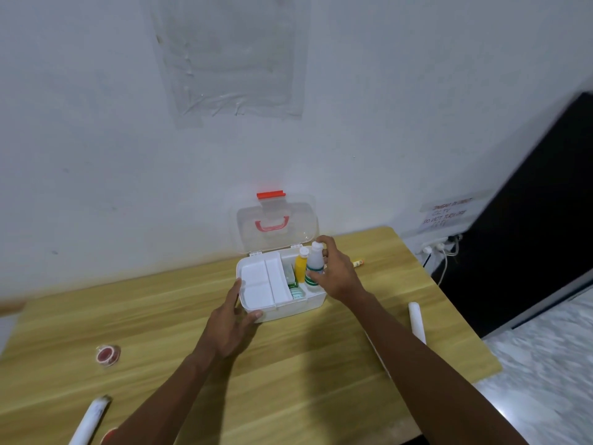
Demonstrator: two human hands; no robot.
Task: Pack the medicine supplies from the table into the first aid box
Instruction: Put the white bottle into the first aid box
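Note:
A white first aid box [288, 308] stands open at the back middle of the wooden table [160, 316], its clear lid [276, 224] with a red handle leaning towards the wall. My left hand [231, 326] grips the box's front left corner. My right hand [337, 271] is closed on a white bottle with green bands [313, 266], upright in the box's right compartment. A yellow bottle [300, 268] stands beside it, with green-and-white packets [293, 285] in front. A white tray insert [260, 284] fills the box's left side.
A red tape roll [108, 354] lies at the left. One white roll [90, 419] sits at the near left edge, another white roll [417, 322] at the right. A small yellow tube [357, 262] lies behind my right hand. A black screen [529, 220] stands right of the table.

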